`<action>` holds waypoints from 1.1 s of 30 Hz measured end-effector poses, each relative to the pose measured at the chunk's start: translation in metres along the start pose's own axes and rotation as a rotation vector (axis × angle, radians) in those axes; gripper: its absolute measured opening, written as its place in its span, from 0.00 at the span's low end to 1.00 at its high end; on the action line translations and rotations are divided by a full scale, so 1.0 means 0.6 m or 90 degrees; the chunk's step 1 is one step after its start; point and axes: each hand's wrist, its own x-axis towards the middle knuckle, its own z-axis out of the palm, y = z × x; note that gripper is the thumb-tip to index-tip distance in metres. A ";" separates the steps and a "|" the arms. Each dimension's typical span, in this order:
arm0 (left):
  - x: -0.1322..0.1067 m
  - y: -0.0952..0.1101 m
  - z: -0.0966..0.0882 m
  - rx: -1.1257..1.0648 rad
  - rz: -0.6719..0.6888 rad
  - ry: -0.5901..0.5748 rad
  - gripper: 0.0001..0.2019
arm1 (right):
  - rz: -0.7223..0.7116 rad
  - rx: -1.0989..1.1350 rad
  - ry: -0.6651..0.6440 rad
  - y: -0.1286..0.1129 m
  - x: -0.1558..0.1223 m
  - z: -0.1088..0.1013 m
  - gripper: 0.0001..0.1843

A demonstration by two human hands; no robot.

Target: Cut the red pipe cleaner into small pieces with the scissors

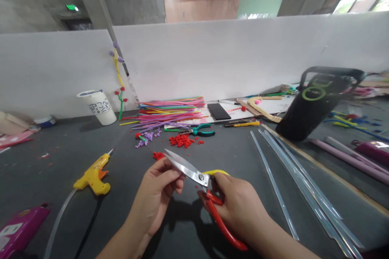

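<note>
My right hand point(240, 198) is wrapped round the red handle of a pair of scissors point(185, 166), whose blades point up and to the left. A yellow curved strip point(217, 172) shows beside the pivot; I cannot tell whether it belongs to the scissors. My left hand point(158, 194) is closed in a pinch, with its fingertips at the blades near their tip. What it grips, if anything, is hidden. Just beyond those fingers are fuzzy red bits point(158, 155), either lying on the table or touching the fingertips. A pile of cut red pieces point(181, 141) lies farther back.
Left of my hands lies a yellow glue gun point(94, 176). Farther back are purple bits point(147, 137), teal pliers point(200, 130), coloured pipe cleaners point(170, 113) and a phone point(219, 111). Clear glue sticks point(304, 182) and a black bottle point(316, 105) are at right, a white cup point(101, 107) at left.
</note>
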 end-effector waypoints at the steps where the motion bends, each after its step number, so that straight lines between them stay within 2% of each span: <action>1: 0.000 0.000 -0.001 0.003 0.001 0.003 0.03 | 0.000 0.007 -0.003 0.001 0.000 -0.001 0.12; 5: 0.001 0.001 -0.002 0.003 0.007 -0.003 0.02 | 0.005 0.030 -0.004 0.002 0.001 -0.007 0.12; 11: -0.001 0.003 0.000 0.004 0.018 -0.001 0.02 | 0.009 -0.008 0.014 0.005 0.005 -0.016 0.15; 29: -0.001 0.004 0.002 0.010 0.014 0.012 0.03 | -0.018 -0.047 0.023 0.005 0.000 -0.017 0.15; 33: -0.001 0.004 0.001 0.014 -0.013 0.030 0.02 | 0.028 0.027 0.008 0.007 0.006 -0.017 0.16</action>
